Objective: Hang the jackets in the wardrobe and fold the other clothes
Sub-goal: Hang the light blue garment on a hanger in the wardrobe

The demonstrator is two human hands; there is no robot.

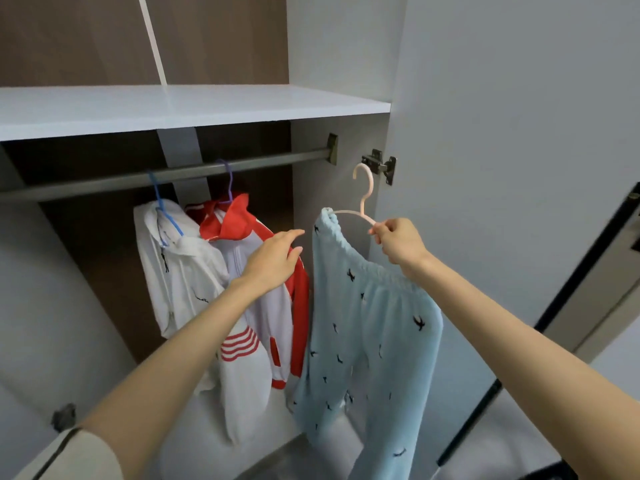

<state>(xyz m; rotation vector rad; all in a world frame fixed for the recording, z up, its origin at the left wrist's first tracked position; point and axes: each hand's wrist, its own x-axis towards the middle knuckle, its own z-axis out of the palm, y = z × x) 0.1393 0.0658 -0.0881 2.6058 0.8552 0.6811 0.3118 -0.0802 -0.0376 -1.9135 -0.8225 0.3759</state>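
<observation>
Sleeve (79, 455); left grip (273, 259) wide by red jacket (239, 223), right grip (398, 242) around pink hanger (363, 199).

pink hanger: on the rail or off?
Off. The pink hanger is clear of the rail, hook in open air; the right hand pinches its arm, blue garment draped on it.

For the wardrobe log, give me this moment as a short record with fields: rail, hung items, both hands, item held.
rail: grey, under the white shelf, two hangers on it
hung items: white jacket on blue hanger; red and white jacket on purple hanger
right hand: pinches the pink hanger, hook not yet on the rail
item held: light blue garment with black print, hanging from the pink hanger
left hand: fingers straight, before the red and white jacket; contact unclear
</observation>
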